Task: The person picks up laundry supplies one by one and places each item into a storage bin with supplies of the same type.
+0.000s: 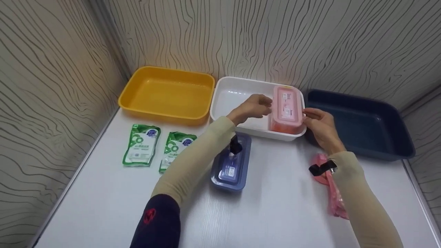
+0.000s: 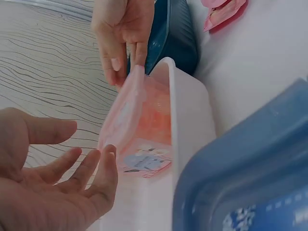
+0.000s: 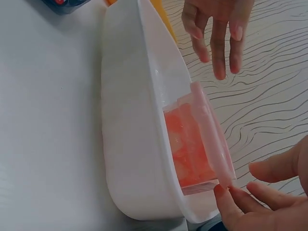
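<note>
A box with a pink lid (image 1: 287, 105) stands in the right end of the white tray (image 1: 237, 82); its clear sides show reddish contents (image 3: 185, 144). My left hand (image 1: 254, 106) is just left of this box, its fingers loosely extended and holding nothing. In the right wrist view a gap shows between those fingers and the lid. At the box's right side, my right hand (image 1: 321, 126) touches the lid's edge with its fingertips. The right thumb (image 3: 274, 166) stays apart from the lid.
A yellow tray (image 1: 165, 117) stands left of the white one, a dark blue tray (image 1: 372, 153) to its right. In front lie two green-and-white pouches (image 1: 141, 144) and a blue lidded box (image 1: 230, 168). A pink packet (image 1: 336, 198) lies partly under the right forearm.
</note>
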Motion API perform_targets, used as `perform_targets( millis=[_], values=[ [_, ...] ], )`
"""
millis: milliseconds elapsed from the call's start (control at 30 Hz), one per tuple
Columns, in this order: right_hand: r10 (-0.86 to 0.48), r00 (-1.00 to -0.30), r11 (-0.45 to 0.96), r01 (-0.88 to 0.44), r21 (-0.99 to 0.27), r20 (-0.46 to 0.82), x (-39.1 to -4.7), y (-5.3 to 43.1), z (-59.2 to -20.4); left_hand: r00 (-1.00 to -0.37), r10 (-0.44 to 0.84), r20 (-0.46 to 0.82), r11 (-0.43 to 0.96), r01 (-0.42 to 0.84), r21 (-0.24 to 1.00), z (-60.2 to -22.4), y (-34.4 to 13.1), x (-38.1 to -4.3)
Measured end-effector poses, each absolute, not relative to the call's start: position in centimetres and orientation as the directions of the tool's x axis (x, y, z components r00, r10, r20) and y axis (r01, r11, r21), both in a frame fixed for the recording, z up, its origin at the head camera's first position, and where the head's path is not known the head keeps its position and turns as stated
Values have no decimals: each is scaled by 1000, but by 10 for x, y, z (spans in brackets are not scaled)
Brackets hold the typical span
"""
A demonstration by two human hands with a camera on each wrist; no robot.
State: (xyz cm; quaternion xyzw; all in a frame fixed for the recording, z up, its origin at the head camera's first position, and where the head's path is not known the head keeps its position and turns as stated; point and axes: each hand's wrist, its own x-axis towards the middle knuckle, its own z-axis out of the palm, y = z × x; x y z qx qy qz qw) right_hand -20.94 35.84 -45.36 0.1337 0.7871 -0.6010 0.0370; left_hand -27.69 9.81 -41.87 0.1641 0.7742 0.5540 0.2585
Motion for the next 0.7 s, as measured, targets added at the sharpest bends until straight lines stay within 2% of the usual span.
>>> perform_targets(
  millis=[200,433,567,700],
  values=[
    [164,-975,368,200,-908,-148,-195,350,-448,-849,519,-101,387,128,913,-408,75,-260],
    [174,-983,471,130,-872,-53,-173,331,-453,-855,518,26,470,310,826,-418,41,-233],
    [175,-985,453,71,-889,11,-158,322,-456,-870,488,66,481,332,811,-427,19,-220],
    [187,-979,404,5,-915,77,-147,310,-461,-901,431,49,483,276,831,-435,0,-210]
  ],
)
